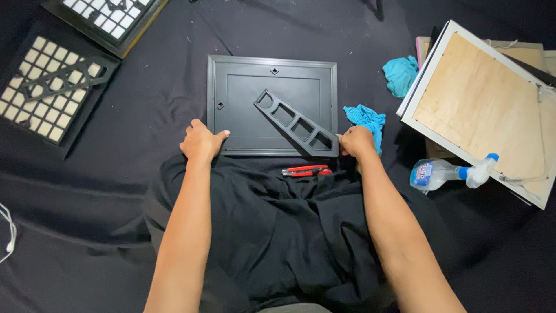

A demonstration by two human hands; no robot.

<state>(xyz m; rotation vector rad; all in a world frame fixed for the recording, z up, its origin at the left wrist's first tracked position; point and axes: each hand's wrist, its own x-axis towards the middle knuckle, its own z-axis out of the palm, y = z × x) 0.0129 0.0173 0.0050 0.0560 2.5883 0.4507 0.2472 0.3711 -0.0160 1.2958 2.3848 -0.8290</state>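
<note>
Two hands rest at the near edge of a dark picture frame [272, 104] that lies face down on a black cloth [145, 116]. The left hand [201, 141] curls over the frame's lower left corner, with the thumb lying on the frame's back. The right hand [356, 142] grips the lower right corner, fingers closed on the edge. A stand [295, 122] with cut-out holes lies slanted across the frame's back, and its wide end reaches the corner by the right hand.

Just behind the hands, near the person's lap, lies a red cutter knife [306, 171]. A blue rag [368, 120] sits just beside the right hand, partly under it. Another blue rag [401, 75] lies farther off.

The black cloth covers the whole floor and has small pale specks on it. To the right leans a big white frame [486, 110] with a wooden back, resting on other flat things. A clear spray bottle [446, 173] with a blue and white top lies on its side near it. I cannot tell how much is inside.

To the far left lie two dark frames with pale square grids [52, 87] [107, 17]. A white cord [8, 232] shows at the left edge.
</note>
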